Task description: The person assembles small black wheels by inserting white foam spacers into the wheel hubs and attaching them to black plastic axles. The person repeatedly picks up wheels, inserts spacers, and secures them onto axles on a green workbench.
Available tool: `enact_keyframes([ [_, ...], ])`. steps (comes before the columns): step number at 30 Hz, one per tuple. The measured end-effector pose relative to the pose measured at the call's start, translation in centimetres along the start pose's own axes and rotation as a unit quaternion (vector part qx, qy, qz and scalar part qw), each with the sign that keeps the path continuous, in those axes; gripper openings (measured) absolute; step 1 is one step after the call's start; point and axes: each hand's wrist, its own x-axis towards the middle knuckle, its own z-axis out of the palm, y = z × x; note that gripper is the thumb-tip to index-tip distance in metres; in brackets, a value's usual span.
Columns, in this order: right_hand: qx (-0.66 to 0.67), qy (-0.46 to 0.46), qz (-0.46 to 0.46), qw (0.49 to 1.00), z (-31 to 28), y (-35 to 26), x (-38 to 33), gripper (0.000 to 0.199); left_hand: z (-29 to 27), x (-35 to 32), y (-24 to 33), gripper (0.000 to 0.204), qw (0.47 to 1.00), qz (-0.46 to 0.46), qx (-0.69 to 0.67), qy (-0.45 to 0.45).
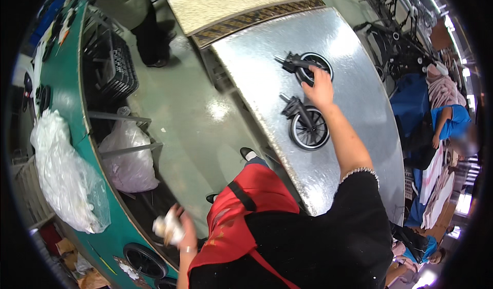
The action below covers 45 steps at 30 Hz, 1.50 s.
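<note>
A clear plastic bag [67, 176] lies on the green bench [61, 99]. The left hand [182, 232] clutches a white wad [167, 228], perhaps cloth; the right hand [319, 90], fingers spread, rests on the far wheel [308, 65].

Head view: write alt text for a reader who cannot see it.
The person's right hand reaches onto a silver metal table at the farther of two black wheel assemblies. The left hand holds a crumpled white wad beside a green workbench.
</note>
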Motion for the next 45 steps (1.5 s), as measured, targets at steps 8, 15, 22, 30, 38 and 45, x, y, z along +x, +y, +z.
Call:
enact_keyframes([
  [8,-0.103,-0.261,0.016,0.960,2.5,5.0,5.7,0.099,37.8,0.3,26.1,0.063,0.566,0.612,0.281,-0.475],
  [15,-0.056,-0.223,0.057,0.971,-1.1,10.0,1.8,0.083,40.0,6.2,22.8,0.053,0.544,0.590,0.300,-0.516],
  [22,-0.080,-0.249,0.137,0.956,-1.6,9.9,-1.6,0.057,36.3,4.3,15.1,0.092,0.935,0.114,0.195,-0.273],
  [30,0.047,-0.194,0.118,0.973,0.4,5.9,-5.4,0.049,36.9,4.6,17.8,0.058,0.824,-0.434,0.016,-0.363],
  [38,0.153,-0.274,0.153,0.937,0.7,1.0,-8.1,0.038,30.9,6.3,13.4,0.057,0.801,-0.421,-0.071,-0.419],
  [45,0.530,-0.406,0.247,0.703,1.7,-10.7,-9.9,0.014,21.5,10.2,11.1,0.061,0.631,-0.291,-0.575,-0.431],
])
